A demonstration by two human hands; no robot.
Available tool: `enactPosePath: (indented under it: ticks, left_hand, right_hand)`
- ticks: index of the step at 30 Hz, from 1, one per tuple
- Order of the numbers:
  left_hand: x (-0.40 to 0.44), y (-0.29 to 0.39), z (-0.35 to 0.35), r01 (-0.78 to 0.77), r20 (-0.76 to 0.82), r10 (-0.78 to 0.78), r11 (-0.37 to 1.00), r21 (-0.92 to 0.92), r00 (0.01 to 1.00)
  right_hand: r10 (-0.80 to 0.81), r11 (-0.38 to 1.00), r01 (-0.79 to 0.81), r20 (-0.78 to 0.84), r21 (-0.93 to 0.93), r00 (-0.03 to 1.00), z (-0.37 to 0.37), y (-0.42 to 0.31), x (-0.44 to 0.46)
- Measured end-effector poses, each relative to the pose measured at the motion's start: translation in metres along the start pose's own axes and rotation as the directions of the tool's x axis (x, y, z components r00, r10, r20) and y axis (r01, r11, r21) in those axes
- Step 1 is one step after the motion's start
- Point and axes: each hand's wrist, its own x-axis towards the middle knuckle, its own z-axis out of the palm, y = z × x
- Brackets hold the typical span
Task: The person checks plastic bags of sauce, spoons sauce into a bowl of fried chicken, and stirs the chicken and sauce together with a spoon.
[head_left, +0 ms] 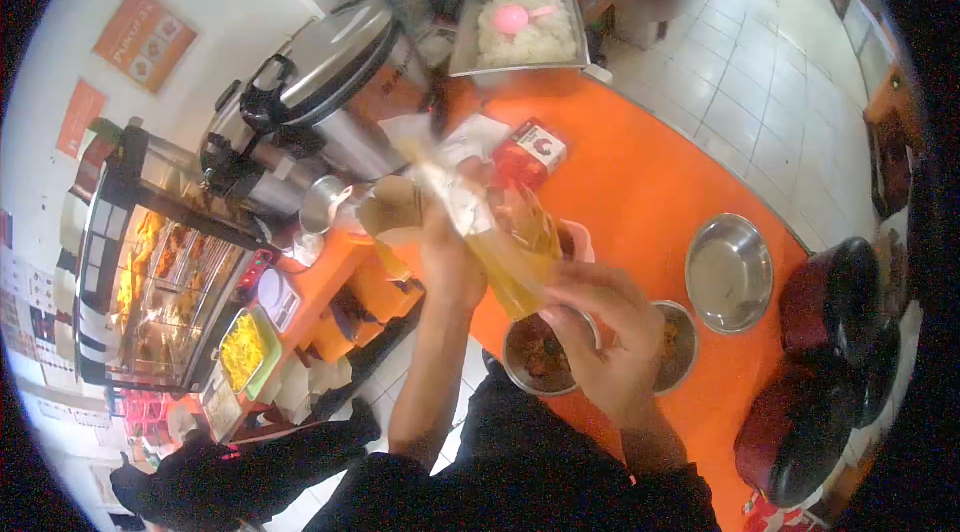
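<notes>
My left hand [450,257] is raised over the orange counter, its fingers largely hidden behind a blurred yellow-and-white packet [510,272]. The packet looks flat and slanted, and its kind is hard to make out. My right hand [615,337] pinches its lower right edge between thumb and fingers. Close against the left hand is a brown paper container [392,209]; whether that hand grips it too, I cannot tell. Below the packet are a metal bowl [545,357] of dark food and a second metal bowl [678,347], partly covered by my right hand.
A steel tray of rice [545,47] with a pink scoop [512,20] stands at the far end. Large steel cookers [340,82] line the left. An empty-looking steel bowl [729,272] sits right, beside dark red lidded containers [815,412]. A red-and-white box [535,147] lies behind.
</notes>
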Motion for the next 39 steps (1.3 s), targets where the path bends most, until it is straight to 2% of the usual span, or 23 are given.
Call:
enactPosePath:
  ticks: [1, 2, 4, 6, 10, 13, 18, 23, 28, 30, 31, 34, 35, 37, 38, 39]
  left_hand:
    - [0.004, -0.005, -0.004, 0.015, 0.049, -0.005, 0.978, -0.207, 0.999]
    - [0.005, -0.006, -0.002, 0.05, 0.194, 0.027, 0.924, -0.38, 0.981]
    - [0.009, -0.006, 0.002, 0.195, 0.444, 0.16, 0.733, -0.652, 0.882]
    - [0.006, 0.005, 0.011, 0.291, 0.563, 0.136, 0.744, -0.601, 0.815]
    - [-0.002, 0.007, 0.015, 0.34, 0.606, 0.151, 0.711, -0.615, 0.781]
    - [-0.005, 0.009, 0.015, 0.343, 0.615, 0.16, 0.709, -0.616, 0.772]
    - [-0.007, 0.01, 0.014, 0.317, 0.604, 0.164, 0.729, -0.607, 0.78]
    - [-0.01, 0.007, 0.01, 0.281, 0.579, 0.155, 0.757, -0.59, 0.8]
    - [-0.013, -0.002, 0.005, 0.2, 0.481, 0.122, 0.801, -0.565, 0.868]
    - [-0.013, -0.013, -0.002, 0.126, 0.359, 0.065, 0.867, -0.483, 0.931]
    - [-0.014, -0.019, -0.005, 0.094, 0.286, 0.033, 0.904, -0.418, 0.958]
    - [-0.015, -0.045, -0.017, 0.021, 0.061, -0.017, 0.998, -0.064, 0.998]
    - [-0.016, -0.055, -0.02, 0.015, 0.017, -0.016, 0.998, 0.066, 1.0]
    - [-0.018, -0.075, -0.022, -0.028, 0.021, 0.022, 0.942, 0.334, 1.0]
    - [-0.019, -0.076, -0.016, -0.072, 0.074, 0.043, 0.891, 0.449, 0.996]
    - [-0.016, -0.065, -0.003, -0.144, 0.182, 0.04, 0.782, 0.607, 0.983]
  right_hand:
    - [-0.035, 0.999, 0.035, 0.008, -0.03, 0.999, 0.002, -0.002, 0.0]
    - [-0.067, 0.996, 0.068, 0.024, -0.066, 0.997, 0.004, -0.006, -0.002]
    - [-0.125, 0.982, 0.132, 0.056, -0.137, 0.991, 0.009, -0.02, -0.007]
    - [-0.201, 0.966, 0.206, 0.051, -0.157, 0.978, 0.018, -0.027, -0.016]
    - [-0.291, 0.941, 0.3, 0.076, -0.155, 0.954, 0.03, -0.041, -0.026]
    - [-0.301, 0.938, 0.315, 0.112, -0.144, 0.947, 0.035, -0.046, -0.036]
    - [-0.372, 0.911, 0.386, 0.116, -0.146, 0.921, 0.031, -0.055, -0.033]
    - [-0.376, 0.915, 0.388, 0.118, -0.114, 0.919, 0.031, -0.055, -0.037]
    - [-0.366, 0.921, 0.38, 0.148, -0.087, 0.919, 0.027, -0.05, -0.039]
    - [-0.333, 0.931, 0.348, 0.139, -0.106, 0.933, 0.023, -0.04, -0.04]
    - [-0.206, 0.963, 0.217, 0.079, -0.159, 0.975, 0.021, -0.044, -0.044]
    - [-0.039, 0.966, 0.018, -0.075, -0.26, 0.996, 0.012, -0.018, -0.043]
    - [-0.013, 0.985, -0.011, -0.137, -0.172, 0.991, 0.009, -0.004, -0.045]
    - [0.088, 0.981, -0.11, -0.141, -0.159, 0.986, -0.006, 0.017, -0.055]
    - [0.148, 0.975, -0.174, -0.177, -0.142, 0.973, -0.013, 0.031, -0.063]
    - [0.207, 0.964, -0.236, -0.212, -0.12, 0.955, -0.02, 0.044, -0.07]
